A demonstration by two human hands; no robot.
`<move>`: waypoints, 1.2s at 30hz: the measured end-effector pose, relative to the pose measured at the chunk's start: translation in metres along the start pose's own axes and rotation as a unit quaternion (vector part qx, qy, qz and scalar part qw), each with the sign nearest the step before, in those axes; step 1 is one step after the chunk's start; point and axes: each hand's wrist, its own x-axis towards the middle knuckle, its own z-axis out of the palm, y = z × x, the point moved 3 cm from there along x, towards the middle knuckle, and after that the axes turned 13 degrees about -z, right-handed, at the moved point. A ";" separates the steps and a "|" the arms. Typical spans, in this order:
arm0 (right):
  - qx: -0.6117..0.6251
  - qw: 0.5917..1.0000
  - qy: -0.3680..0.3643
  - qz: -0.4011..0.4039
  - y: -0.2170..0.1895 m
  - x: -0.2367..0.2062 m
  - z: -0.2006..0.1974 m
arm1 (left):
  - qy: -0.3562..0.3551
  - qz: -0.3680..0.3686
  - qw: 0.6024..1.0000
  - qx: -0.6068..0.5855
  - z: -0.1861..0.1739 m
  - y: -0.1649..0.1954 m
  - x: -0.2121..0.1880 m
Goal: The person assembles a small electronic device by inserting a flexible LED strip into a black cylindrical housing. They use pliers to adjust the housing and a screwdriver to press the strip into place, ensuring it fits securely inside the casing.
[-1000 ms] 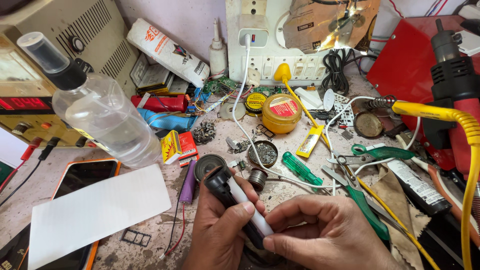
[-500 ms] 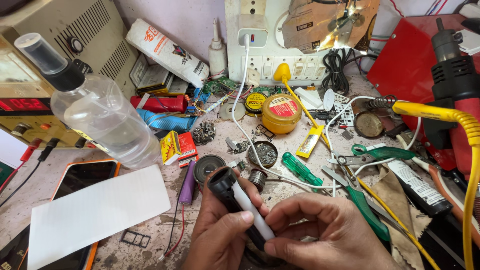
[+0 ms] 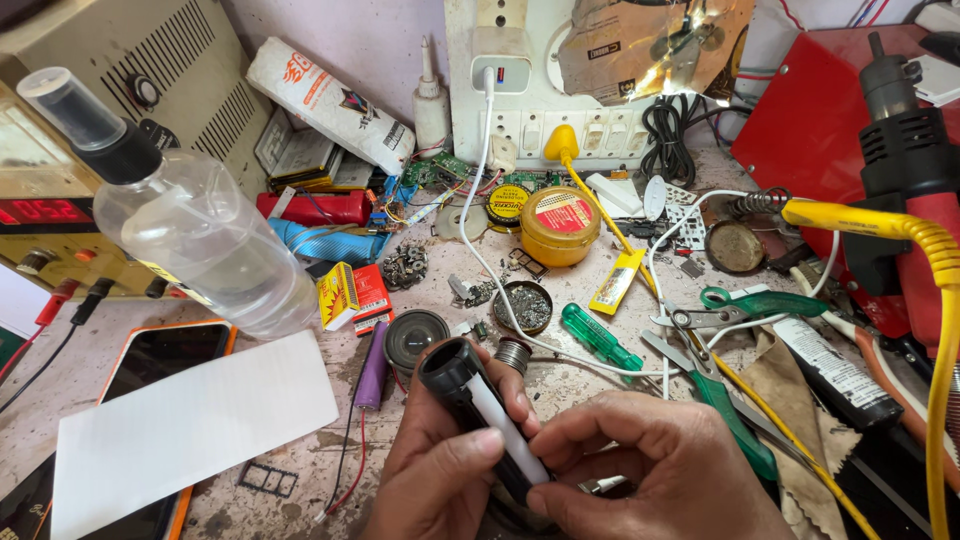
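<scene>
A short black cylindrical tool with an open round mouth and a white strip along its side [image 3: 478, 410] sits low in the middle of the bench view, tilted so that its mouth points toward eleven o'clock, and both hands have it. The left hand [image 3: 435, 478] wraps its body from seven o'clock, thumb pressed on the black barrel and fingers curled snug behind it; the right hand [image 3: 660, 478] comes in from four o'clock, its thumb and forefinger pinched narrowly on the lower end of the white strip. At twelve o'clock from the tool's mouth, just beside it, stand a small ribbed metal ring [image 3: 512, 353] and a dark round lens-like disc [image 3: 415, 337]. A purple pen-shaped stick [image 3: 372, 364] lies at ten o'clock, and farther that way a white sheet of paper [image 3: 190, 420] covers an orange-edged phone [image 3: 165, 355]. At one o'clock a green-handled screwdriver [image 3: 598, 338] lies on the table, and past it, near the wall sockets, a round yellow tin with a red label [image 3: 560, 226]. Green-handled scissors [image 3: 735, 305] lie at two o'clock. Well off at ten o'clock a clear plastic spray bottle [image 3: 190, 220] leans over the cluttered worktable [image 3: 300, 470].
</scene>
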 end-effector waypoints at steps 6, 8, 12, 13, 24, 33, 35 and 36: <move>-0.050 0.999 -0.009 0.007 0.001 0.003 -0.001 | 0.051 0.014 0.996 0.070 -0.002 -0.007 0.004; -0.049 0.998 -0.020 -0.013 0.001 0.004 0.000 | 0.047 0.010 0.997 0.060 -0.003 -0.007 0.004; -0.005 0.997 -0.058 -0.055 0.000 0.007 -0.002 | 0.044 0.010 0.998 0.037 -0.004 -0.007 0.004; 0.014 0.996 -0.067 -0.055 -0.001 0.008 -0.003 | 0.052 0.004 0.998 0.022 -0.005 -0.007 0.005; 0.048 0.989 -0.093 -0.105 -0.021 0.009 0.007 | 0.031 -0.001 0.998 -0.061 -0.004 0.009 -0.006; -0.165 0.933 -0.157 -0.278 -0.049 0.012 0.006 | 0.026 -0.019 0.996 -0.081 -0.007 0.010 -0.007; -0.191 0.914 -0.162 -0.320 -0.052 0.012 0.010 | 0.009 -0.012 0.997 -0.082 -0.008 0.011 -0.008; -0.191 0.909 -0.157 -0.336 -0.054 0.012 0.012 | 0.000 -0.009 0.996 -0.083 -0.008 0.011 -0.008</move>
